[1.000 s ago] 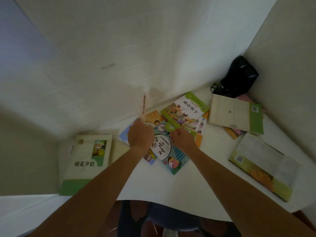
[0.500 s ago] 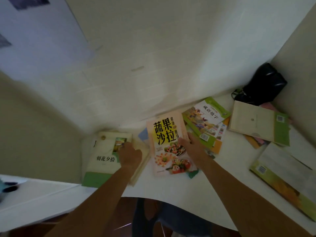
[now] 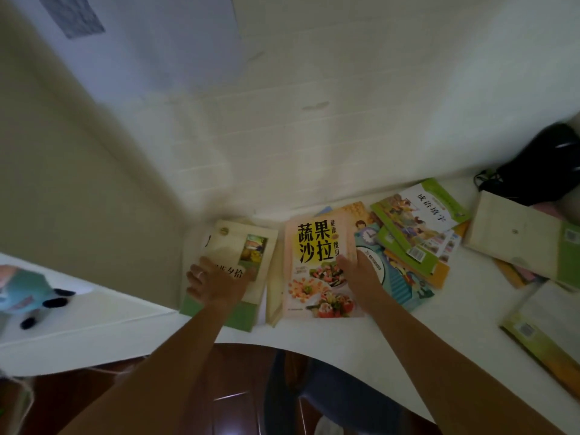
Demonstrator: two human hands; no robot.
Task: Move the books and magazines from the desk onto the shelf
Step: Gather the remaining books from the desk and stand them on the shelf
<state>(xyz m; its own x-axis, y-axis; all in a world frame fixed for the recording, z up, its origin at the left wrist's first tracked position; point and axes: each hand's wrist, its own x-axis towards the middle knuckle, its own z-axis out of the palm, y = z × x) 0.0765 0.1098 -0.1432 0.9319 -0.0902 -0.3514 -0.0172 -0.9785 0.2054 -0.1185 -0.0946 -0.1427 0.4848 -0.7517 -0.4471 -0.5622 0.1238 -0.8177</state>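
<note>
A cream and green book (image 3: 233, 246) lies at the desk's left end. My left hand (image 3: 216, 284) rests on its cover, with the thumb stretched across the cover and the fingers bent over the book's left edge. Beside it lies a pink salad cookbook (image 3: 314, 265) with yellow and black title characters. My right hand (image 3: 357, 277) holds the cookbook's right edge, thumb on the cover. Further right, a blue clock-cover book (image 3: 395, 277) and a green-bordered picture book (image 3: 420, 211) overlap in a loose pile.
The white desk (image 3: 408, 346) stands in a corner between walls. A cream book with a green spine (image 3: 518, 240), another book (image 3: 546, 328) and a black bag (image 3: 546, 164) lie at the right. A white ledge (image 3: 94, 309) with a toy is left; a chair (image 3: 314, 390) stands below.
The cookbook, raised on edge by my left hand a second ago, now lies flat. My left hand moved left onto the cream and green book. My right hand shifted to the cookbook's right edge.
</note>
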